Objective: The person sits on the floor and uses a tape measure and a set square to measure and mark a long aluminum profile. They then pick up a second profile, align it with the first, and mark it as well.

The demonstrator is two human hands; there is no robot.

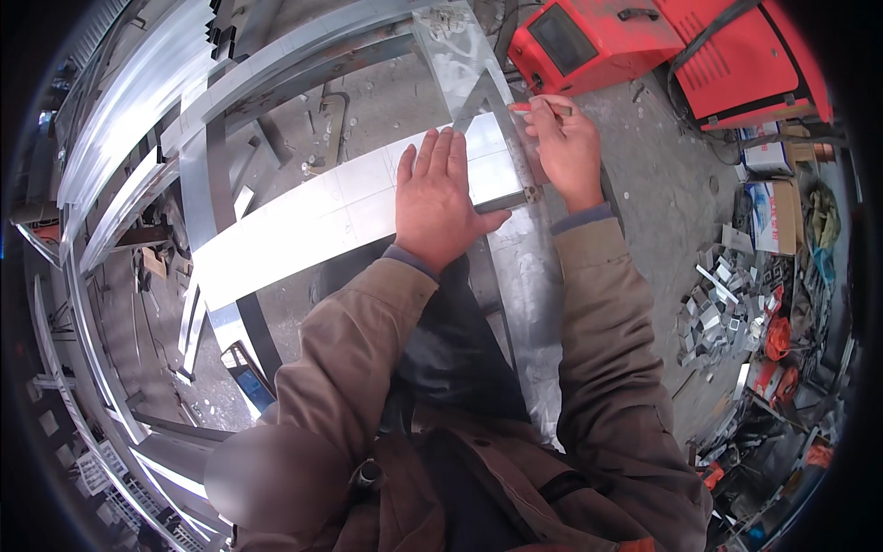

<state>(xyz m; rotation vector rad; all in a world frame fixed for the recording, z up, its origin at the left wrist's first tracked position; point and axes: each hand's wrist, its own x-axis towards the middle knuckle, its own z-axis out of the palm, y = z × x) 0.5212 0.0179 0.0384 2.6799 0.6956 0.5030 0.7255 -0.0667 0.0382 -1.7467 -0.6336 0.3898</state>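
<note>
A long, bright metal sheet (303, 235) with faint thin lines on it lies across a frame of metal bars (460, 69). My left hand (434, 204) rests flat on the sheet near its right end, fingers stretched out and thumb apart. Just past that end, my right hand (566, 152) pinches a slim red pen (520, 107). The pen points left, above the right-hand bar of the frame. Much of its length is hidden by my fingers.
A red machine (589, 46) with a dark panel stands at the far right. Metal offcuts (722, 308) are heaped on the floor near cardboard boxes (773, 216). A C-shaped clamp (334, 124) lies beyond the sheet. At the lower left is a phone-like object (246, 375).
</note>
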